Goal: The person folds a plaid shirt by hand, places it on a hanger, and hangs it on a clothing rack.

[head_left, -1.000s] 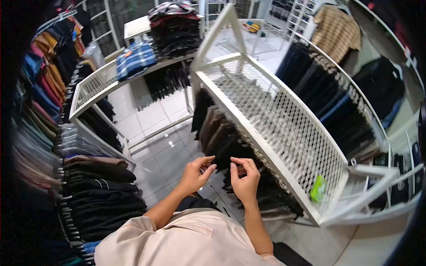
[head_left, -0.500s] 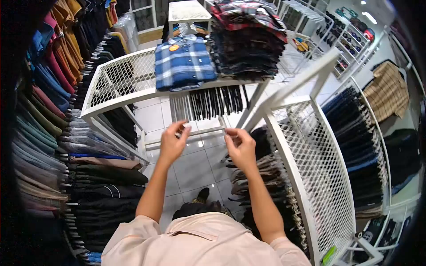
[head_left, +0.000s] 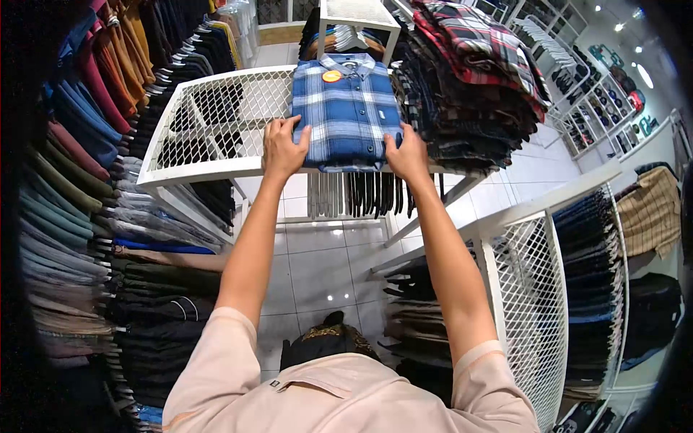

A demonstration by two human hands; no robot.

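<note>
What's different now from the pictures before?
The left hand and right hand, empty in midair before, have reached forward to the folded blue plaid shirt, one at each side edge. I can't tell how firmly they hold it. The shirt still lies on the white mesh shelf, beside the stack of plaid shirts.

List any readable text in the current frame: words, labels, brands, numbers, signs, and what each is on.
None legible.
Orange round tag on the folded blue plaid shirt: any print is too small to read.
Small white mark on that shirt's front: too small to tell if it is text.
Small dark tab at the wearer's chest pocket: unreadable.
</note>
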